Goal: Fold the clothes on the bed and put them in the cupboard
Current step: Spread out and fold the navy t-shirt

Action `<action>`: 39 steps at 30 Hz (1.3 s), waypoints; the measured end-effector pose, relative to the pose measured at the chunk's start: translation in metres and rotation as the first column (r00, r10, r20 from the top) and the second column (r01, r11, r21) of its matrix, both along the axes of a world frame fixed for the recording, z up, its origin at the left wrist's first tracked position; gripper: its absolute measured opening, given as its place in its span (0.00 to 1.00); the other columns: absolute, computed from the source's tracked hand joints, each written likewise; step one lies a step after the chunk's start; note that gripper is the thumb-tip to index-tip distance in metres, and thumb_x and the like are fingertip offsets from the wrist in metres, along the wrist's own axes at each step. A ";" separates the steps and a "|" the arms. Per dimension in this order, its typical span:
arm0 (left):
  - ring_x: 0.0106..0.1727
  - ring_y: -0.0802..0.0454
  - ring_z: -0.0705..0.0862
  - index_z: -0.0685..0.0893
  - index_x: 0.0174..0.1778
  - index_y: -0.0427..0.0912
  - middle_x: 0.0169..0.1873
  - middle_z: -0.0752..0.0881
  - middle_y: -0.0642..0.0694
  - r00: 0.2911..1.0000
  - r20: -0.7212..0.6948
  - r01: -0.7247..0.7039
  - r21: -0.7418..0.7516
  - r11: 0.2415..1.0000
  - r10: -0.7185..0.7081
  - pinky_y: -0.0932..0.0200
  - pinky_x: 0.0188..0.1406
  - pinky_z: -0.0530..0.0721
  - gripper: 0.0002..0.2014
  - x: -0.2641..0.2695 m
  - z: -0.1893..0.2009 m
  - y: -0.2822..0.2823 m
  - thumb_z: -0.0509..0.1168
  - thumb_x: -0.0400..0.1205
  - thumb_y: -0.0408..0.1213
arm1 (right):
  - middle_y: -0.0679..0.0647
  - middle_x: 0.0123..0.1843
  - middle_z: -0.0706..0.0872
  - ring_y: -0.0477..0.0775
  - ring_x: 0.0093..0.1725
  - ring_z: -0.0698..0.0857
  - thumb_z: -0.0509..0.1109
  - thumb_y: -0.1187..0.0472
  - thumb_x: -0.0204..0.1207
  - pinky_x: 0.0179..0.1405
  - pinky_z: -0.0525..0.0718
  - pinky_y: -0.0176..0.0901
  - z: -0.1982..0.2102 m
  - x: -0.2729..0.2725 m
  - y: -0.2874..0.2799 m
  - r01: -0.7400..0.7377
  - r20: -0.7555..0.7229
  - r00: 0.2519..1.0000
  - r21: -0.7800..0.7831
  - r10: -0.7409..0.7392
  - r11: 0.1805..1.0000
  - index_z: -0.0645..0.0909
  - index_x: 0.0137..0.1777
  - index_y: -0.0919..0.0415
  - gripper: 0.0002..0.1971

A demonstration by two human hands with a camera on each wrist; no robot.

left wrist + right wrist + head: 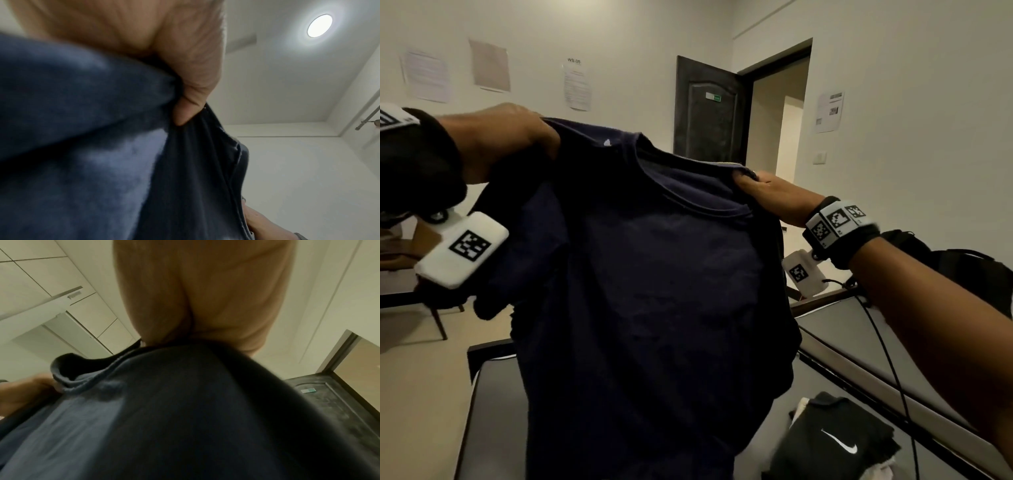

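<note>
Head view: left hand point(510, 137) is pinching one shoulder of the navy T-shirt point(654, 291), right hand point(760, 192) is pinching the other, shirt is hanging in the air over the bed point(493, 411), black Nike garment point(832, 442) lying near the bed's right edge. Fabric is reading light, limp, non-slip; shoulder seams look like the right hold. Left wrist view is showing fingers point(189, 104) curled into cloth; right wrist view is adding cupboard doors point(51, 293), unseen from head.

navy t-shirt point(647, 291) hem cut off — bed point(493, 411) mostly hidden.
</note>
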State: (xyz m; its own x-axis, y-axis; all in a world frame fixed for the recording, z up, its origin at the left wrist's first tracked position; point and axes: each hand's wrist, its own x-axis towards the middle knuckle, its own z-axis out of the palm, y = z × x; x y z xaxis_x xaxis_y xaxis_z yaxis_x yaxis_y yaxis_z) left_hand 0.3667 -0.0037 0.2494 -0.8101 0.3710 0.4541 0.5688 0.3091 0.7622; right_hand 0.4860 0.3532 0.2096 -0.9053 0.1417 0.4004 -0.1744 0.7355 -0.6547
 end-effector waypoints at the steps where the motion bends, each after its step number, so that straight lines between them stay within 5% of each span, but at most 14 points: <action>1: 0.28 0.46 0.84 0.85 0.49 0.34 0.39 0.85 0.35 1.000 0.019 0.021 0.037 0.999 -0.022 0.61 0.23 0.84 0.06 0.002 -0.002 -0.003 0.66 0.78 0.29 | 0.54 0.56 0.90 0.49 0.55 0.90 0.62 0.44 0.87 0.53 0.87 0.39 -0.001 0.001 0.004 -0.036 0.041 0.999 0.006 0.035 0.999 0.84 0.61 0.58 0.18; 5: 0.39 0.45 0.91 0.87 0.50 0.35 0.40 0.93 0.41 0.999 0.021 0.035 -0.006 0.999 -0.035 0.49 0.44 0.91 0.30 -0.006 -0.005 -0.013 0.68 0.76 0.63 | 0.58 0.68 0.86 0.58 0.67 0.86 0.82 0.63 0.71 0.68 0.84 0.50 -0.009 0.001 0.025 -0.204 0.277 0.934 -0.103 0.225 0.974 0.79 0.69 0.59 0.27; 7: 0.46 0.37 0.90 0.87 0.49 0.34 0.43 0.91 0.37 0.973 -0.219 -0.114 -0.174 0.978 0.074 0.40 0.54 0.87 0.41 -0.015 -0.003 -0.019 0.64 0.71 0.76 | 0.55 0.63 0.89 0.55 0.62 0.88 0.83 0.69 0.69 0.61 0.87 0.44 -0.013 0.004 0.025 -0.162 0.343 0.929 0.032 0.141 0.986 0.81 0.66 0.59 0.25; 9: 0.43 0.33 0.86 0.85 0.41 0.34 0.38 0.88 0.35 0.888 -0.449 -0.262 -0.309 0.914 0.102 0.37 0.49 0.85 0.46 -0.022 -0.002 -0.025 0.57 0.69 0.82 | 0.46 0.49 0.90 0.50 0.48 0.89 0.82 0.62 0.72 0.43 0.86 0.36 -0.016 0.006 0.027 -0.068 0.343 0.938 0.309 -0.045 0.948 0.85 0.58 0.54 0.16; 11: 0.36 0.37 0.81 0.80 0.33 0.39 0.31 0.83 0.38 0.826 -0.557 -0.317 -0.340 0.885 0.081 0.38 0.43 0.81 0.38 -0.031 -0.003 -0.028 0.60 0.70 0.77 | 0.43 0.37 0.88 0.49 0.38 0.83 0.81 0.55 0.74 0.32 0.80 0.36 -0.019 0.008 0.032 -0.010 0.320 0.941 0.359 -0.113 0.933 0.86 0.50 0.53 0.09; 15: 0.34 0.42 0.77 0.75 0.32 0.48 0.31 0.81 0.45 0.751 -0.660 -0.379 -0.390 0.839 0.033 0.44 0.40 0.79 0.15 -0.053 -0.006 -0.037 0.75 0.77 0.41 | 0.48 0.37 0.89 0.48 0.41 0.89 0.77 0.59 0.77 0.41 0.85 0.37 -0.022 0.016 0.034 -0.014 0.186 0.982 0.042 0.006 0.999 0.86 0.36 0.52 0.08; 18: 0.33 0.43 0.80 0.80 0.37 0.49 0.36 0.88 0.45 0.874 -0.474 -0.333 -0.423 0.843 0.108 0.50 0.39 0.78 0.13 -0.069 -0.007 -0.042 0.71 0.76 0.25 | 0.49 0.35 0.88 0.46 0.37 0.88 0.71 0.63 0.82 0.36 0.86 0.34 -0.023 0.022 0.032 -0.101 0.128 0.984 -0.156 0.122 0.982 0.87 0.31 0.51 0.16; 22: 0.37 0.42 0.80 0.79 0.45 0.46 0.43 0.87 0.40 0.999 -0.027 -0.033 -0.247 0.968 0.028 0.53 0.37 0.79 0.17 -0.071 -0.012 -0.037 0.61 0.82 0.15 | 0.55 0.47 0.87 0.49 0.44 0.87 0.69 0.59 0.82 0.44 0.88 0.37 -0.019 0.021 0.034 -0.122 0.022 0.991 -0.277 0.133 0.953 0.80 0.52 0.61 0.05; 24: 0.38 0.43 0.82 0.78 0.48 0.48 0.42 0.86 0.43 0.997 0.070 0.024 -0.150 0.988 -0.013 0.53 0.32 0.82 0.19 -0.062 -0.013 -0.032 0.57 0.84 0.15 | 0.54 0.47 0.87 0.49 0.45 0.86 0.67 0.62 0.85 0.46 0.87 0.37 -0.013 0.019 0.041 -0.070 -0.040 0.997 -0.218 0.063 0.973 0.80 0.51 0.58 0.02; 26: 0.39 0.44 0.83 0.80 0.50 0.49 0.43 0.86 0.43 0.996 0.082 0.042 -0.046 0.998 -0.038 0.54 0.28 0.86 0.18 -0.056 -0.011 -0.029 0.57 0.85 0.19 | 0.53 0.45 0.87 0.49 0.44 0.85 0.66 0.61 0.87 0.46 0.84 0.38 -0.006 0.022 0.048 0.055 -0.103 0.993 0.020 -0.053 0.998 0.84 0.50 0.55 0.06; 29: 0.39 0.45 0.83 0.80 0.50 0.53 0.42 0.86 0.44 0.963 -0.268 -0.065 -0.160 0.985 0.020 0.51 0.36 0.87 0.07 -0.046 -0.010 -0.025 0.63 0.83 0.34 | 0.55 0.45 0.83 0.52 0.43 0.80 0.64 0.57 0.88 0.43 0.78 0.39 0.005 0.027 0.055 0.225 -0.224 0.962 0.312 -0.159 0.923 0.86 0.48 0.53 0.10; 32: 0.41 0.46 0.84 0.71 0.51 0.59 0.43 0.86 0.50 0.816 -0.569 -0.206 -0.454 0.867 -0.104 0.43 0.49 0.82 0.16 -0.040 -0.015 -0.027 0.73 0.77 0.44 | 0.57 0.51 0.86 0.52 0.49 0.83 0.61 0.55 0.89 0.51 0.81 0.45 0.011 0.026 0.053 0.241 -0.279 0.944 0.221 -0.176 0.945 0.87 0.57 0.59 0.14; 36: 0.35 0.45 0.83 0.67 0.51 0.63 0.38 0.85 0.50 0.744 -0.665 -0.245 -0.368 0.897 -0.070 0.43 0.44 0.81 0.28 -0.048 -0.022 -0.031 0.81 0.70 0.47 | 0.51 0.51 0.86 0.48 0.50 0.83 0.60 0.51 0.89 0.53 0.79 0.38 0.014 0.034 0.048 0.249 -0.266 0.941 0.126 -0.209 0.960 0.84 0.57 0.58 0.15; 39: 0.30 0.41 0.81 0.71 0.48 0.61 0.32 0.81 0.48 0.595 -0.803 -0.461 -0.362 0.810 -0.020 0.45 0.37 0.83 0.22 -0.058 -0.026 -0.042 0.79 0.71 0.46 | 0.54 0.58 0.87 0.51 0.56 0.87 0.74 0.50 0.79 0.53 0.85 0.35 0.014 0.048 0.051 0.064 -0.166 0.984 0.004 -0.063 0.998 0.82 0.63 0.54 0.16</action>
State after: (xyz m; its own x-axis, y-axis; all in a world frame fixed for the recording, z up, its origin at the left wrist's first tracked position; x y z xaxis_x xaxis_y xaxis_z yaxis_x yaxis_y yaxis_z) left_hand 0.3090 -0.0453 0.2236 -0.3549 0.5830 0.7309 0.6973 0.6858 -0.2084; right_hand 0.5339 0.4047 0.2232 -0.8158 0.1924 0.5454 -0.2323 0.7546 -0.6137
